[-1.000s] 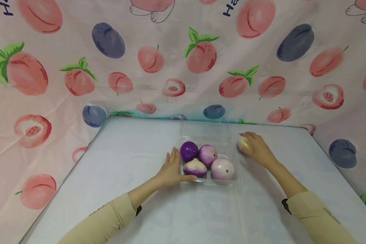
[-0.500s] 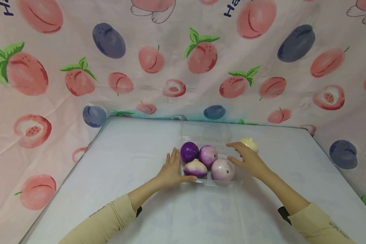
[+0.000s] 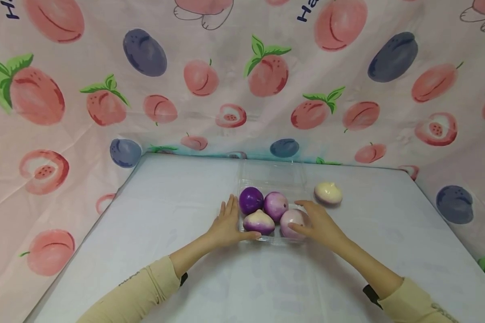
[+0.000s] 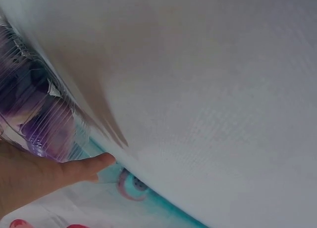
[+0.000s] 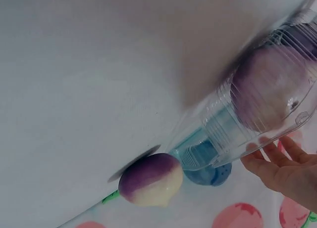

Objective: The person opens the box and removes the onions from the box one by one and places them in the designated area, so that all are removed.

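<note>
A clear plastic clamshell box point(image 3: 279, 241) holds several onions: a dark purple onion point(image 3: 251, 200), a light purple onion point(image 3: 275, 205), a white-topped onion point(image 3: 258, 223) and a pale pinkish onion point(image 3: 293, 216). My left hand point(image 3: 225, 228) lies along the box's left side, fingers straight, thumb at the front rim. Over the box's right side, my right hand point(image 3: 319, 224) has its fingers spread, the thumb overlapping the pale onion in the head view. The right wrist view has these fingertips point(image 5: 252, 159) right at the box's rim. A cream-topped onion point(image 3: 328, 193) sits outside, right of the box.
The box's lid point(image 3: 271, 170) lies folded back behind it. Under everything is a white-covered table point(image 3: 178, 188). A fruit-print cloth point(image 3: 234, 80) hangs along the back and sides of the table.
My right hand has let go of the cream-topped onion, leaving it on the table, and has moved left and toward me to the box's right side. The left hand has stayed still.
</note>
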The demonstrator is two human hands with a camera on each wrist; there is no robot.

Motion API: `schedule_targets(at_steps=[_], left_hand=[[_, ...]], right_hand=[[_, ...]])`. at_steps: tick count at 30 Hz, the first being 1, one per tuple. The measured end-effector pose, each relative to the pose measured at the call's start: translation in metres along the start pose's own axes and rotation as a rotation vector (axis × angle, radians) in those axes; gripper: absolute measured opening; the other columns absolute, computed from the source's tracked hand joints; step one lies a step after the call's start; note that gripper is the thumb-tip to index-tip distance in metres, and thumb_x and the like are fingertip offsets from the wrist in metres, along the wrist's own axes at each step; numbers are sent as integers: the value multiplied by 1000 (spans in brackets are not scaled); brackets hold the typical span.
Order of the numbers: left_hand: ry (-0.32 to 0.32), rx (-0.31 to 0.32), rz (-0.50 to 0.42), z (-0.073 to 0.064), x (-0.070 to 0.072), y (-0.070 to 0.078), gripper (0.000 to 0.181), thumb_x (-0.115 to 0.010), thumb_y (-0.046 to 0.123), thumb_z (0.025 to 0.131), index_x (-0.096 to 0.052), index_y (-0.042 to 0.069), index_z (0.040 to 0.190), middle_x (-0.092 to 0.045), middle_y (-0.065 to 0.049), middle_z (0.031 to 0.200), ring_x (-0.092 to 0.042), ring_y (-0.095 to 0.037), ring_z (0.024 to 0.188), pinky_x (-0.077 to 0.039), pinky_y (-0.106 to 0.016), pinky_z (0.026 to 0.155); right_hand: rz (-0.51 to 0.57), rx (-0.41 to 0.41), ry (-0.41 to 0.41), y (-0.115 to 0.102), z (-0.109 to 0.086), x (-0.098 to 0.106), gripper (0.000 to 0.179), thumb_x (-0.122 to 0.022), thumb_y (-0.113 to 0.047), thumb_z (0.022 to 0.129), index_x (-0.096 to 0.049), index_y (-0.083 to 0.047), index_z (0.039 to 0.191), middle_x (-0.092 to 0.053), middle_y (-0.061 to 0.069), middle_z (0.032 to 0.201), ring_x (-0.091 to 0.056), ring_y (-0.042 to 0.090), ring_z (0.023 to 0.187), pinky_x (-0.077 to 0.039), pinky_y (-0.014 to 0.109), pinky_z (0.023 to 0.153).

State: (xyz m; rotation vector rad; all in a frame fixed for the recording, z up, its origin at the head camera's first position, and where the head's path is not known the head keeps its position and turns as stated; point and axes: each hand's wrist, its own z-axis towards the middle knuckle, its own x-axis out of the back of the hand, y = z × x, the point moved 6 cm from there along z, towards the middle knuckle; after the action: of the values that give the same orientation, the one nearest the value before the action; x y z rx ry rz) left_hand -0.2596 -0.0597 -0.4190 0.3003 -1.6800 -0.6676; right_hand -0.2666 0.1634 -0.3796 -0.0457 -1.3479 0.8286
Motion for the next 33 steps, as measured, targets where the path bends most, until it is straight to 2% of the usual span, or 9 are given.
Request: schedule_targets(at_steps=[6, 13, 18, 27, 33], left_hand=[[-10, 6, 0, 0, -1, -1, 123, -69, 63, 72, -1, -3, 149, 5, -21, 158, 2, -47, 143, -21, -63, 109], [-20, 12, 10, 1, -1, -2, 124, -69, 64, 71, -1, -3, 150, 4, -20, 158, 2, -45, 143, -19, -66, 108], [-24, 15, 8, 1, -1, -2, 124, -68, 65, 72, 0, -3, 150, 5, -20, 158, 2, -45, 143, -19, -67, 108], [-22, 6, -2, 0, 2, -2, 124, -67, 66, 72, 0, -3, 150, 6, -20, 158, 3, -45, 143, -19, -67, 107], [-20, 2, -4, 0, 0, -2, 124, -68, 66, 71, 0, -2, 150, 5, -20, 158, 3, -45, 143, -19, -67, 107]], right_hand=[[-49, 5, 9, -2, -1, -10, 64, -78, -24, 72, -52, 10, 120, -56, 26, 120, -49, 47, 110, -40, 56, 94], [-110, -11, -7, -8, -1, -15, 72, -80, -34, 71, -53, 7, 122, -56, 23, 120, -49, 44, 105, -44, 53, 87], [-167, -41, -54, -10, 4, -14, 74, -81, -37, 70, -52, 6, 123, -55, 25, 116, -49, 45, 102, -44, 53, 86], [-274, -19, -109, -18, 12, -17, 71, -82, -36, 68, -54, 5, 119, -54, 24, 97, -48, 38, 86, -41, 50, 77], [-319, -68, -178, -18, 14, -21, 73, -82, -36, 68, -52, 5, 120, -53, 25, 96, -49, 38, 84, -41, 52, 76]])
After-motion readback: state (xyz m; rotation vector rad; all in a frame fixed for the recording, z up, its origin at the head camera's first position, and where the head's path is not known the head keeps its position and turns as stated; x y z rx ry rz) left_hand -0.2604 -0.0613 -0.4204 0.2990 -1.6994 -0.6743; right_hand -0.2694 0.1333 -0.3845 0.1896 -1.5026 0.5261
